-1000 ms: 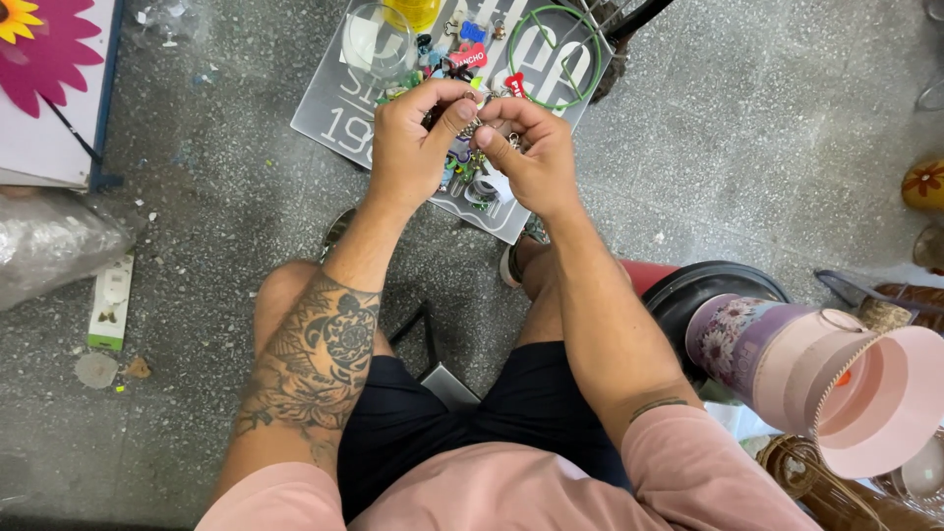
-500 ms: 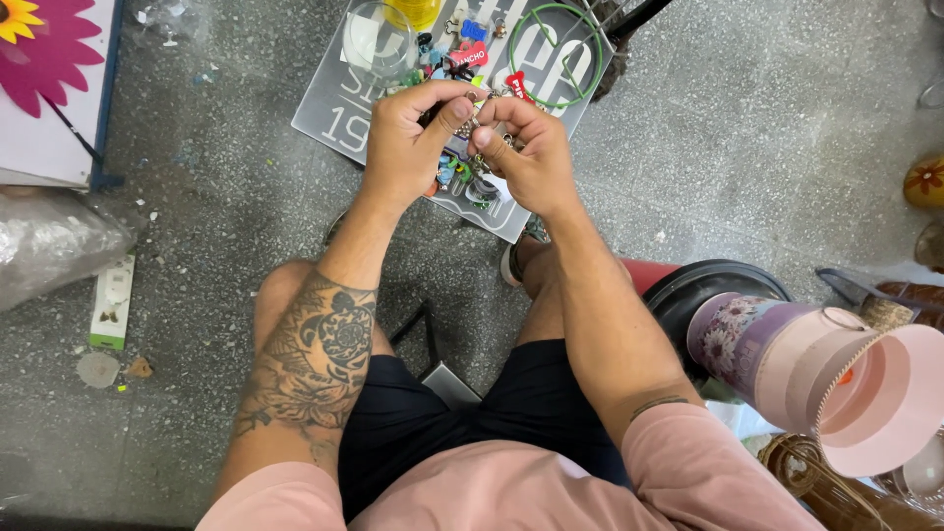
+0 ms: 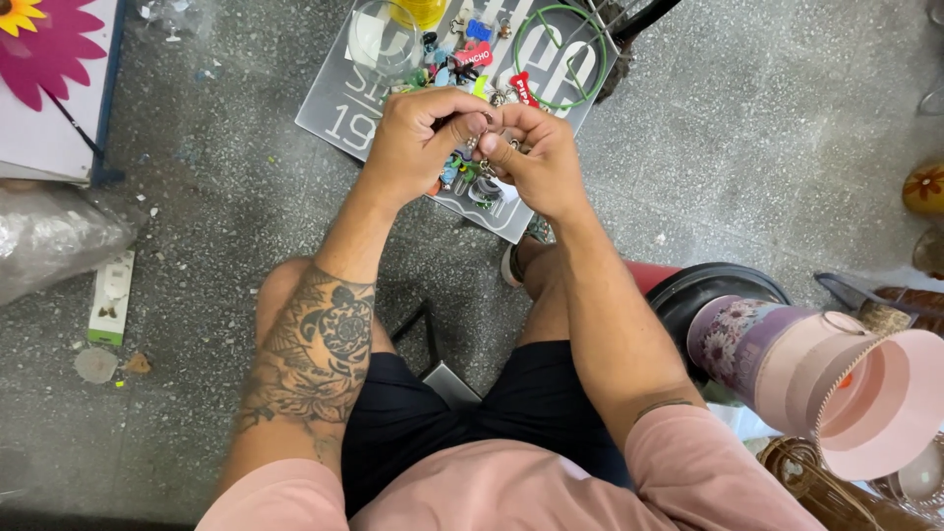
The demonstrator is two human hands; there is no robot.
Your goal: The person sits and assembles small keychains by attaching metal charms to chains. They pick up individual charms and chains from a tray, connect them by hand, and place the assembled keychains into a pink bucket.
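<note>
Keyring (image 3: 489,149), small, silvery, pinched between fingers (image 3: 470,126)

You are holding your tattooed left hand (image 3: 423,133) and bare right hand (image 3: 536,157) together far out front, fingertips pinching and touching.

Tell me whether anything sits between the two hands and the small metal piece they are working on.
Nothing visible does: the left hand and right hand pinch the small metal ring piece directly, above the clear tray of colourful charms.
</note>
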